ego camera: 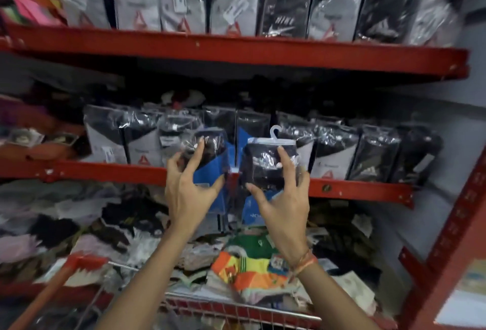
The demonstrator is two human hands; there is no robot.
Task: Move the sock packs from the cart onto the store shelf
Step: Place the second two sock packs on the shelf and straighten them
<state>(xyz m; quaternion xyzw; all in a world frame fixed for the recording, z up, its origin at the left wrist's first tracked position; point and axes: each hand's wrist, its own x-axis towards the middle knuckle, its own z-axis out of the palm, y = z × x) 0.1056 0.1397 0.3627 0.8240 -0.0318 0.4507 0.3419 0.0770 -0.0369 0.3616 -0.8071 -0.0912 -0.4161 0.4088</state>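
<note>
My left hand [189, 187] grips a dark sock pack with blue card [210, 156] in clear plastic, held up in front of the middle red shelf [105, 169]. My right hand [284, 198] grips a second dark sock pack [265, 161] that has a white hanger hook on top. Both packs stand upright side by side at the shelf's front edge, between the rows of black and grey sock packs [328, 151] standing there. The wire cart [236, 308] with a red handle is below my arms.
An upper red shelf [236, 51] holds a row of tall black and grey packs. The bottom level carries a loose heap of mixed socks, with a bright orange and yellow pack [247, 272] near the cart. A red upright post [447, 250] stands at the right.
</note>
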